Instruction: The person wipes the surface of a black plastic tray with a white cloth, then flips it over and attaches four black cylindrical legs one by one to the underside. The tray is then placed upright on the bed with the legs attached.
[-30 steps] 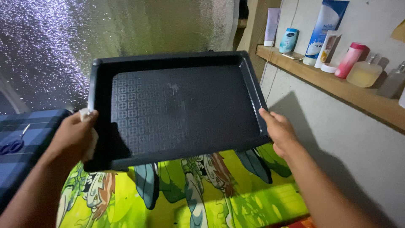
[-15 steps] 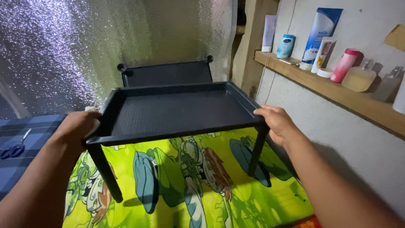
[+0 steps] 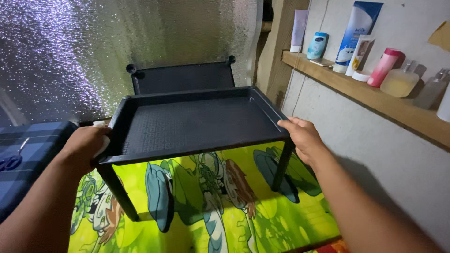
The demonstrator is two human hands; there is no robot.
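Note:
A black plastic tray shelf (image 3: 197, 124) with short legs is level in front of me, above a bright green cartoon-print sheet (image 3: 211, 211). My left hand (image 3: 86, 145) grips its left rim and also has a small white object pressed under the fingers. My right hand (image 3: 304, 136) grips the right rim near the front corner. Behind it stands another black shelf section (image 3: 183, 77) with knobbed posts.
A wooden wall shelf (image 3: 365, 91) at the right carries tubes, bottles and jars of toiletries. A shiny silver foil sheet (image 3: 70, 51) covers the wall behind. A blue checked cloth (image 3: 28, 159) with scissors (image 3: 11, 159) on it lies at the left.
The tray, first tilted up with its top face toward me, has been turned level and lowered toward the green sheet. Both hands kept their grip on its rims.

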